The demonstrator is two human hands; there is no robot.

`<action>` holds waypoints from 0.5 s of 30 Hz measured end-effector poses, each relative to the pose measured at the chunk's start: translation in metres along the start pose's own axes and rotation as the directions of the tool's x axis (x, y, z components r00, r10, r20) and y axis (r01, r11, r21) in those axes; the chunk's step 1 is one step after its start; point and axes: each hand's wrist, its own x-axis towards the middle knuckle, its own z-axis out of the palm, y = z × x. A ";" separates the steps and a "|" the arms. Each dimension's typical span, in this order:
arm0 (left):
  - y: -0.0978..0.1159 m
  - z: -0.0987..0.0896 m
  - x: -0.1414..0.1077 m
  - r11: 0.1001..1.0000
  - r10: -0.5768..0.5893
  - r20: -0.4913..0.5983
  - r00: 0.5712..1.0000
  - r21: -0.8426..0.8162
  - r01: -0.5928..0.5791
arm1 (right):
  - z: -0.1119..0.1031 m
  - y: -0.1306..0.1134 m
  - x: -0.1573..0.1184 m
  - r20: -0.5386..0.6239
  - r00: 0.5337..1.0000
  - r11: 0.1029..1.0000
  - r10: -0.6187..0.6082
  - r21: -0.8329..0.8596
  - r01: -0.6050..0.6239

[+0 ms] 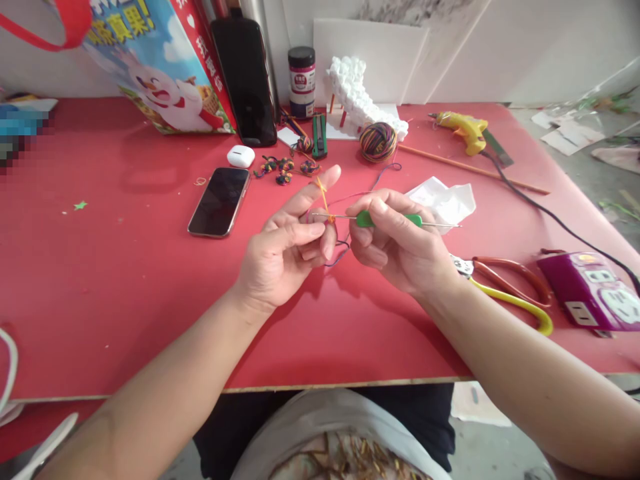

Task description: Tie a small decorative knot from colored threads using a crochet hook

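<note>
My right hand grips a crochet hook by its green handle, its thin metal shaft pointing left. At the shaft's tip sits a small orange bit of crochet, pinched by my left hand between thumb and fingers. The left index finger is raised, with orange yarn stretched from it down to the hook. A pink and purple strand runs from near my hands toward the multicoloured yarn ball behind them. Several small finished knotted pieces lie beyond my left hand.
On the red table are a phone, a white earbud case, a green cutter, a yellow glue gun with its cord, pliers, a purple power socket and crumpled white paper. A jar and a gift bag stand behind.
</note>
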 end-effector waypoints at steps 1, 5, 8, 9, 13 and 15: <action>0.000 0.000 0.000 1.000 0.002 -0.004 1.000 0.015 -0.002 | 0.001 0.000 0.000 0.001 1.000 1.000 -0.001 -0.010 0.001; -0.001 0.000 -0.001 0.996 0.017 -0.028 0.999 0.087 -0.014 | 0.003 -0.001 0.001 -0.005 1.000 0.999 0.009 -0.040 -0.009; -0.002 0.000 -0.002 0.994 0.027 -0.042 0.999 0.109 -0.022 | 0.005 0.000 0.000 -0.017 1.000 0.999 0.014 -0.037 -0.015; -0.002 0.000 -0.001 0.994 0.034 -0.049 0.998 0.106 -0.028 | 0.005 0.001 -0.001 -0.023 1.000 0.999 0.011 -0.038 -0.012; -0.004 0.000 0.000 0.997 0.041 -0.101 0.994 0.073 -0.034 | 0.007 0.007 -0.005 -0.044 0.997 0.993 -0.064 -0.107 0.059; -0.004 0.001 0.000 0.998 0.037 -0.116 0.993 0.053 -0.031 | 0.010 0.010 -0.008 -0.051 0.992 0.984 -0.114 -0.146 0.106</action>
